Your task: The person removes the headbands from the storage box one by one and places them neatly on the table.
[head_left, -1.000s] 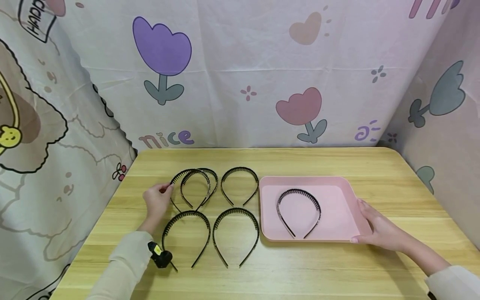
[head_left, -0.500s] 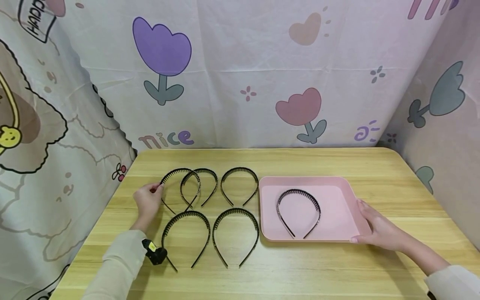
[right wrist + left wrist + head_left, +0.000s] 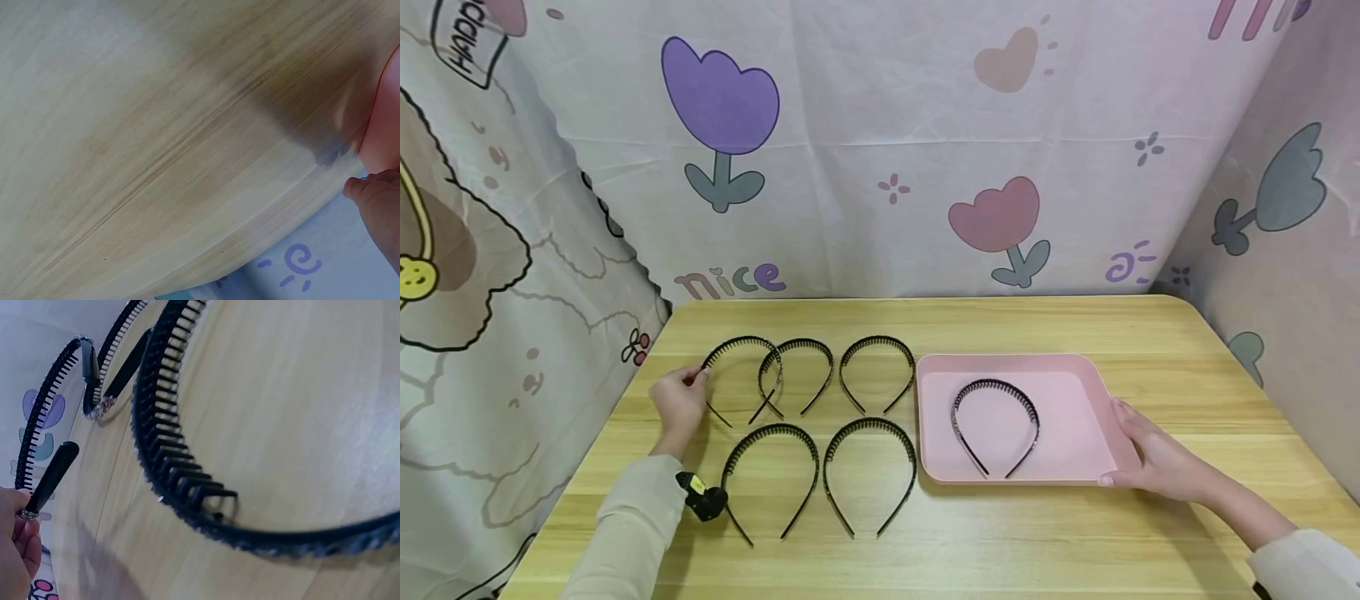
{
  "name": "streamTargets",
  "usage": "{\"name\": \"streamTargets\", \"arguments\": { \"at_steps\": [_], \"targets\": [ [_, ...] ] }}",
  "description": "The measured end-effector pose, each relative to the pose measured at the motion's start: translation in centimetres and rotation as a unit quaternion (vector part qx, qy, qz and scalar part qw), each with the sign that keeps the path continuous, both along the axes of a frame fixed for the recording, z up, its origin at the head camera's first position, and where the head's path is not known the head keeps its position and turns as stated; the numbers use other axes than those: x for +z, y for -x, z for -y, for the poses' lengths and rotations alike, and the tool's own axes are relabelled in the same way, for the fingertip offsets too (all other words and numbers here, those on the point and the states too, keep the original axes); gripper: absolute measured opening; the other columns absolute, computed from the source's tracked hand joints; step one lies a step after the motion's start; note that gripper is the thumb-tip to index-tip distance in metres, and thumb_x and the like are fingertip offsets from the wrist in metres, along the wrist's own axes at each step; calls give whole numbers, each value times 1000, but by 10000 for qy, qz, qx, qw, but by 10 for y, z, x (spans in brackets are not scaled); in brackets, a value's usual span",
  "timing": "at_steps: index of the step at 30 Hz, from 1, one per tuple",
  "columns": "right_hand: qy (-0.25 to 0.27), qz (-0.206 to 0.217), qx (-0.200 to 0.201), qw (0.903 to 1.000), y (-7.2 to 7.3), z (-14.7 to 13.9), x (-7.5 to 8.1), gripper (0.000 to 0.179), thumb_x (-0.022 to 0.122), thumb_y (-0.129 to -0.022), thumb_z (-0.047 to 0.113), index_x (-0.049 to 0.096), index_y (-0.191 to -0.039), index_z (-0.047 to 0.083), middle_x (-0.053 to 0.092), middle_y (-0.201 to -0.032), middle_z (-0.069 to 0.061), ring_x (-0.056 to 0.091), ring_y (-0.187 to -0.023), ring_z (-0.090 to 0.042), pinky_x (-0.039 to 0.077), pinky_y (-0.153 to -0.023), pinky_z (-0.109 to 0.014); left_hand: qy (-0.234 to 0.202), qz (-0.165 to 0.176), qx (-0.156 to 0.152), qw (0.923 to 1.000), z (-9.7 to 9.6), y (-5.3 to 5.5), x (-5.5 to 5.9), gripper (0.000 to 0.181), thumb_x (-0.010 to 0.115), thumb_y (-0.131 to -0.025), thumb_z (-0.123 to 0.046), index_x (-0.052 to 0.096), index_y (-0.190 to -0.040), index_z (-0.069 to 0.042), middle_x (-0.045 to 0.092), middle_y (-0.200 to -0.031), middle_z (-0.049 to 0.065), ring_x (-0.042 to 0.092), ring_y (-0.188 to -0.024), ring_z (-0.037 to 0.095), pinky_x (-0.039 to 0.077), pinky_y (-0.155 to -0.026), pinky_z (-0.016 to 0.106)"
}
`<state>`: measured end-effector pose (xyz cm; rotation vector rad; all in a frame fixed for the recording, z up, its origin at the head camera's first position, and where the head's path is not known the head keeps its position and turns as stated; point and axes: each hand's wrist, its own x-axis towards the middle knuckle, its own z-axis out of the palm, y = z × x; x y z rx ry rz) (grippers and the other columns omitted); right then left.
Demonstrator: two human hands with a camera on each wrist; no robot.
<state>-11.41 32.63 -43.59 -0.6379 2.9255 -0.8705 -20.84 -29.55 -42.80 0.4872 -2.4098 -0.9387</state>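
Observation:
My left hand (image 3: 677, 404) pinches a black toothed headband (image 3: 741, 340) by its left side at the table's far left. In the left wrist view, thumb and fingers hold that headband (image 3: 39, 419), its arch upright over the table. It overlaps a second headband (image 3: 805, 341) in the head view. A third headband (image 3: 877, 340) lies to the right, and two more, a left one (image 3: 772, 428) and a right one (image 3: 870, 423), lie in front. My right hand (image 3: 1165, 458) grips the right edge of a pink tray (image 3: 1075, 417), which has one headband (image 3: 996, 383) inside.
The wooden table (image 3: 1000, 542) meets a patterned cloth backdrop (image 3: 857, 208) at its far edge. A small black device (image 3: 702, 498) sits on the left wrist, overlapping the front-left headband in the head view.
My left hand has moved left with the pinched headband, drawing it partly away from the second one behind. My right hand and the tray have stayed put.

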Motion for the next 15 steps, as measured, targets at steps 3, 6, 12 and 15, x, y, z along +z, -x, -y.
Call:
{"name": "streamTargets", "arguments": {
  "at_steps": [3,6,12,15],
  "targets": [
    [7,-10,11,10000,0,0,0,110,81,-67,27,13,-139,-19,19,-139,-45,10,-137,-48,-4,-95,7,-76,30,73,9999,4,-1,0,22,61,-87,-6,67,-98,12,65,-95,31,63,-84,40,24,-51,-1],
    [6,11,12,10000,1,0,0,109,81,-67,27,13,-139,-19,19,-139,-45,10,-137,-48,-4,-95,7,-117,39,146,9998,8,0,-1,23,60,-88,-6,66,-99,13,64,-97,32,63,-86,42,23,-51,-3],
    [-4,0,9,10000,0,0,-1,109,81,-67,27,13,-139,-19,18,-140,-45,9,-138,-45,-4,-95,7,11,30,237,9997,20,0,-4,23,59,-88,-5,65,-98,14,64,-96,33,62,-86,43,23,-49,0],
    [0,-10,6,10000,0,0,-1,110,81,-67,27,13,-139,-19,18,-139,-45,9,-138,-45,-4,-95,7,88,29,250,9996,24,-1,-4,23,59,-87,-4,65,-98,15,64,-95,34,62,-83,43,24,-49,2]
  ]
}}
